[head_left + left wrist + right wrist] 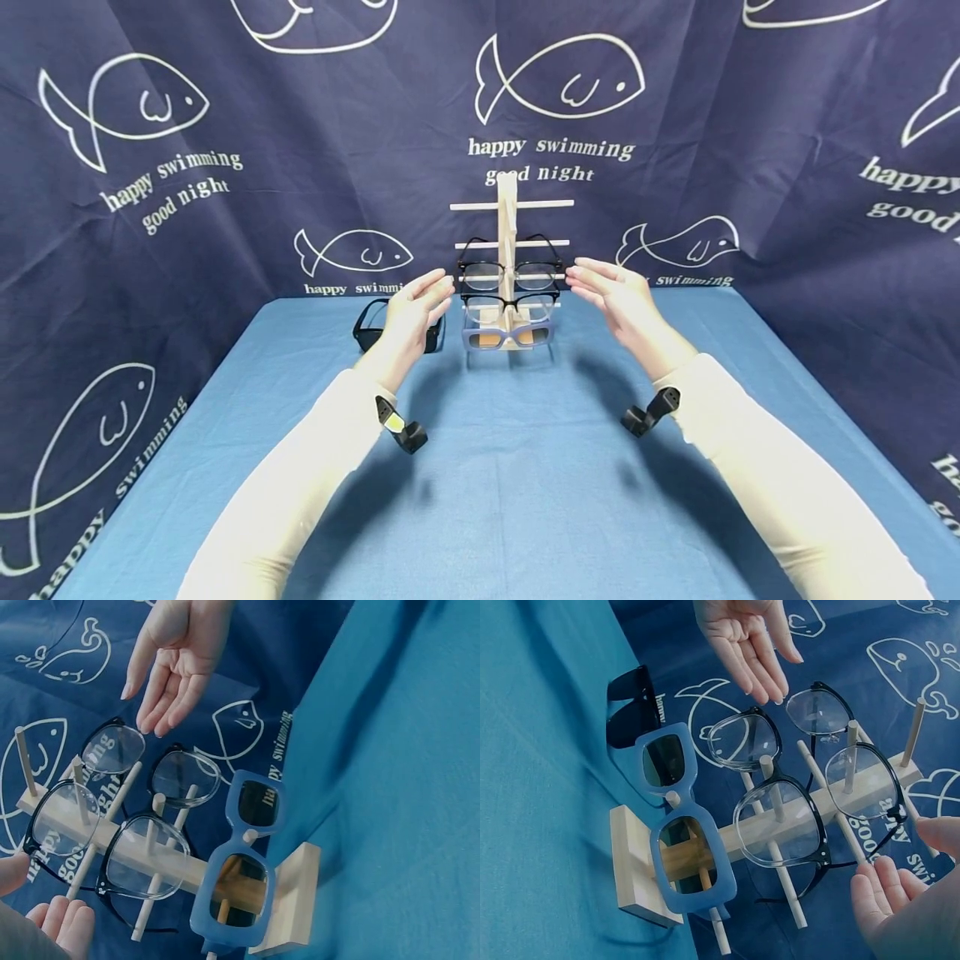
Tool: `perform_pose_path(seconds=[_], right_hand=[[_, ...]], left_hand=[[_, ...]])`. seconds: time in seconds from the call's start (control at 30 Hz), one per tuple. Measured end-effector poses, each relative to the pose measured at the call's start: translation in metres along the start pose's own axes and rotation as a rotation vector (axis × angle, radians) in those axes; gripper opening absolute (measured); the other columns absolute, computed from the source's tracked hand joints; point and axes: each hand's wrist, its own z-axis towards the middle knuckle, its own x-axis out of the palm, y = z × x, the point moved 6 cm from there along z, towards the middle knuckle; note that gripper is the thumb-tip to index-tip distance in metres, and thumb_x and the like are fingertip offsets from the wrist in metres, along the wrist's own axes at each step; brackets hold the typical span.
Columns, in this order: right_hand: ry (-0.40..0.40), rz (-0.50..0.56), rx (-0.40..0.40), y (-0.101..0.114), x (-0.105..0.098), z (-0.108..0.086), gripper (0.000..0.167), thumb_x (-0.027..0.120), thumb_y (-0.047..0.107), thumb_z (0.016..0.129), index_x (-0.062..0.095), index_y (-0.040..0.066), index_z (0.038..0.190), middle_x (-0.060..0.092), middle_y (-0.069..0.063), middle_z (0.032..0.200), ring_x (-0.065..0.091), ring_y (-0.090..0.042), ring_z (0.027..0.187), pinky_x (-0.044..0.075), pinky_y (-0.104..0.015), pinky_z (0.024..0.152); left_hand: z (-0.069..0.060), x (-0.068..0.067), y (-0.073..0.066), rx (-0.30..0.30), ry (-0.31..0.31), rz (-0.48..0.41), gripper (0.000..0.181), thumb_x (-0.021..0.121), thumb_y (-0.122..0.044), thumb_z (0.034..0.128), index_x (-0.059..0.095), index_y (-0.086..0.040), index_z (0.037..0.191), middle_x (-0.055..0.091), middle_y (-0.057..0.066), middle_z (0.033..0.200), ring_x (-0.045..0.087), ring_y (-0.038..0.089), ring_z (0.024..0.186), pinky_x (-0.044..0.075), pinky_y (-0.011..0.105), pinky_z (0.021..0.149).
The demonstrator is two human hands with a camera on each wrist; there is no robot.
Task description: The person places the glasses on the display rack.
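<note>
My left hand [416, 312] and right hand [622, 300] are raised on either side of a wooden display stand [507, 196], fingers extended and nothing held. Both sets of fingertips are close to the ends of the upper black-framed eyeglasses [483, 263]; whether any finger touches them, I cannot tell. Below these hangs a second pair of black-framed eyeglasses [483, 296]. Blue-framed sunglasses [679, 900] with brown lenses sit lowest on the stand. In the left wrist view, the thumb and curved fingers are near a hinge of the upper pair.
Black sunglasses [367, 340] lie on the blue-covered table [510, 500], left of the stand and partly hidden by the left hand. The stand's top crossbar [543, 203] carries no glasses. A dark blue curtain [420, 150] with fish drawings hangs close behind.
</note>
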Motion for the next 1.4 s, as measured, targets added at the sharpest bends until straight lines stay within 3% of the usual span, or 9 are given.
perform_pose_path(seconds=[0.13, 0.37, 0.57, 0.83, 1.0, 1.17, 1.4], right_hand=[[0.006, -0.001, -0.007, -0.002, -0.002, -0.002, 0.055, 0.061, 0.001, 0.093, 0.037, -0.014, 0.140, 0.073, -0.001, 0.090, 0.069, -0.011, 0.095, 0.044, -0.034, 0.108], [0.008, 0.023, -0.019, -0.004, -0.003, -0.007, 0.055, 0.059, -0.002, 0.093, 0.034, -0.015, 0.141, 0.073, 0.002, 0.092, 0.070, -0.007, 0.088, 0.056, -0.019, 0.089], [0.003, 0.014, -0.017, -0.006, -0.003, -0.010, 0.055, 0.061, 0.000, 0.093, 0.036, -0.013, 0.140, 0.073, 0.004, 0.093, 0.070, -0.006, 0.088, 0.056, -0.021, 0.091], [0.000, 0.029, -0.023, -0.007, -0.003, -0.016, 0.045, 0.060, 0.000, 0.093, 0.041, -0.009, 0.133, 0.074, 0.005, 0.090, 0.070, -0.007, 0.086, 0.056, -0.018, 0.087], [-0.017, 0.031, -0.027, -0.008, -0.005, -0.020, 0.032, 0.061, 0.002, 0.093, 0.050, -0.002, 0.122, 0.074, 0.005, 0.092, 0.070, -0.007, 0.087, 0.057, -0.018, 0.087], [-0.033, 0.040, -0.034, -0.011, -0.006, -0.024, 0.019, 0.062, 0.002, 0.093, 0.056, 0.005, 0.111, 0.074, 0.006, 0.091, 0.070, -0.006, 0.087, 0.056, -0.018, 0.087], [-0.030, 0.060, -0.024, -0.017, -0.005, -0.030, 0.019, 0.060, 0.001, 0.093, 0.057, 0.004, 0.111, 0.075, 0.004, 0.091, 0.070, -0.007, 0.087, 0.057, -0.019, 0.088]], left_hand=[[-0.003, -0.003, 0.003, -0.004, 0.000, 0.031, 0.045, 0.063, -0.007, 0.0931, 0.052, 0.000, 0.136, 0.055, 0.021, 0.137, 0.056, 0.028, 0.124, 0.048, 0.031, 0.107], [-0.008, -0.010, 0.006, 0.005, -0.004, 0.076, 0.045, 0.066, -0.009, 0.0918, 0.055, -0.001, 0.135, 0.056, 0.019, 0.134, 0.055, 0.026, 0.125, 0.049, 0.028, 0.104], [-0.009, -0.017, 0.010, 0.007, -0.006, 0.096, 0.044, 0.065, -0.004, 0.0916, 0.054, 0.002, 0.134, 0.055, 0.020, 0.136, 0.058, 0.021, 0.120, 0.048, 0.032, 0.107], [-0.013, -0.021, 0.013, -0.006, -0.001, 0.114, 0.044, 0.064, -0.003, 0.0918, 0.054, 0.002, 0.134, 0.056, 0.021, 0.135, 0.064, 0.006, 0.100, 0.049, 0.028, 0.105], [-0.015, -0.023, 0.013, -0.001, 0.015, 0.122, 0.045, 0.064, -0.003, 0.0918, 0.053, 0.003, 0.135, 0.054, 0.022, 0.137, 0.064, 0.005, 0.100, 0.046, 0.031, 0.108], [-0.018, -0.027, 0.012, 0.005, 0.014, 0.130, 0.044, 0.062, -0.002, 0.0923, 0.053, 0.004, 0.135, 0.053, 0.023, 0.138, 0.063, 0.003, 0.098, 0.048, 0.026, 0.104], [-0.021, -0.035, 0.012, 0.000, 0.013, 0.159, 0.043, 0.063, -0.004, 0.0923, 0.054, 0.002, 0.134, 0.060, 0.015, 0.129, 0.062, 0.005, 0.103, 0.048, 0.027, 0.106]])
